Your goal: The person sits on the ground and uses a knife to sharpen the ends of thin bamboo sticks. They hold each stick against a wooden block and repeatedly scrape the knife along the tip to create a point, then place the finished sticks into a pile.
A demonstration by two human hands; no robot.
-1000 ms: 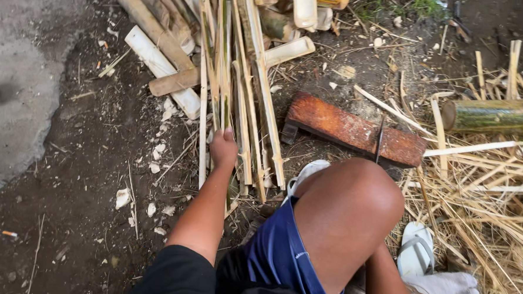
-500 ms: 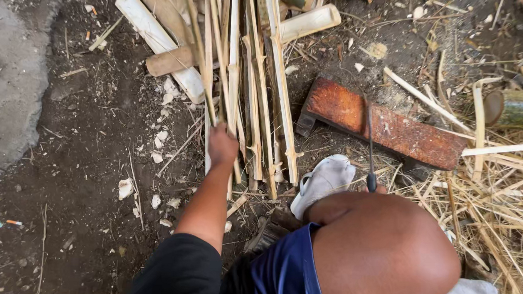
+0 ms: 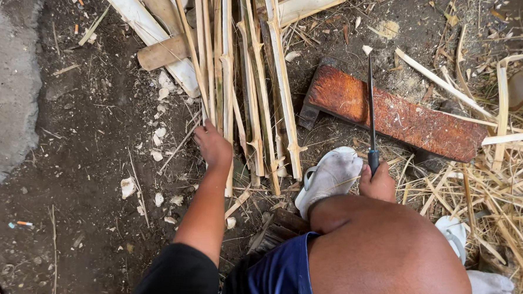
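Selection of a bamboo strip is judged to be the step in hand: the left hand [image 3: 213,146] is stretched to the bundle of split bamboo strips [image 3: 246,87] lying on the dirt ground [image 3: 92,128], its fingers curled onto one strip's near end. The right hand [image 3: 378,182] is clenched round a dark-handled knife [image 3: 371,110], blade pointing away over a rust-coloured block [image 3: 392,114]. Next, a firm grip and a clean pull toward the block would seem called for.
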